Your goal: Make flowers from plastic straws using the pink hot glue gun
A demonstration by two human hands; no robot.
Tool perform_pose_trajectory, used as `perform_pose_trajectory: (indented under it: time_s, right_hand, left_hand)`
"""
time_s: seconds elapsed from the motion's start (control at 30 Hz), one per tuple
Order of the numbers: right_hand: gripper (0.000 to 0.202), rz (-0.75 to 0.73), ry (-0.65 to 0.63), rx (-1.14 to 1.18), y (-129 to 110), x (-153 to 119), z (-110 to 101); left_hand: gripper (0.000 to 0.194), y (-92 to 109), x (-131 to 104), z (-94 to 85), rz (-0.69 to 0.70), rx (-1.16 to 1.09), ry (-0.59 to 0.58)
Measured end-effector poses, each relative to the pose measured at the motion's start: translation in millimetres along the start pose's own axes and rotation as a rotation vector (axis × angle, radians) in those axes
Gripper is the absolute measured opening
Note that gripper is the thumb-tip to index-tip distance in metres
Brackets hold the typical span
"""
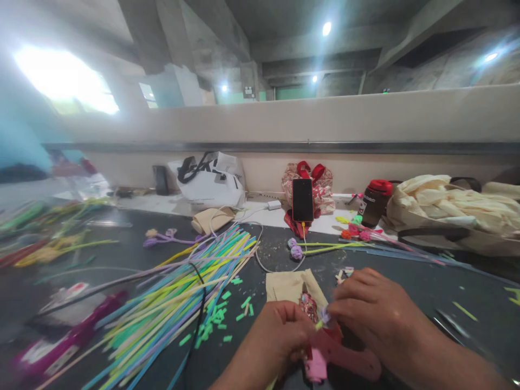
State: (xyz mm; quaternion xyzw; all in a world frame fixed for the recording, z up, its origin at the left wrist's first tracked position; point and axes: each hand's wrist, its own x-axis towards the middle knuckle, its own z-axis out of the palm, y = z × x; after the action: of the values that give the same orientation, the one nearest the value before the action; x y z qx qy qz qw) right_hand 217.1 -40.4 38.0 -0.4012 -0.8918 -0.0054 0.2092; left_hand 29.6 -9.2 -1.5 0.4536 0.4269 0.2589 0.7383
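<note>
While my left hand (280, 327) pinches a small lilac-and-yellow piece (324, 314) between its fingertips toward the near edge of the table (426, 287), my right hand (374, 303) bends its fingers close beside the lilac end; I cannot tell whether they grip it. Just below is a pink object (353, 358). Coloured strips (195, 292) fan leftward, and a phone (303, 200) stands near the far edge.

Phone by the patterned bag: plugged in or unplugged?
Plugged in: a yellow plug sits at the bottom edge of the phone, with a cable running from it. Whether it is charging, I cannot tell; the screen is dark.
</note>
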Motion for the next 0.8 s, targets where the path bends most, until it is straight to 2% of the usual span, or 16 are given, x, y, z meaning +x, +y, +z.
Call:
perform_pose_trajectory:
  time_s: [0.13,0.27,0.4,0.5,0.67,0.8]
  right_hand:
    - [0.021,0.039,0.105,0.061,-2.6,-2.8,-8.7]
    - [0.025,0.241,0.262,0.197,-5.6,-3.2,-10.1]
    - [0.023,0.53,0.178,0.469,-11.8,4.0,-1.8]
    - [0.025,0.664,0.149,0.623,-18.9,9.8,6.0]
    - [0.03,0.744,0.132,0.756,-24.4,11.8,15.9]
    - [0.032,0.704,0.138,0.781,-23.8,10.5,21.4]
  left_hand:
    - [0.008,2.0,0.1,1.0,0.025,0.013,0.054]
    - [0.018,1.5,-0.4,2.6,0.074,-0.005,0.096]
    - [0.021,-3.8,-0.9,2.5,0.208,0.005,0.13]
    - [0.021,-4.2,-2.8,2.2,0.269,0.061,0.172]
    - [0.017,3.0,-10.3,3.2,0.349,0.228,0.236]
    - [0.016,3.1,-14.0,4.6,0.398,0.363,0.283]
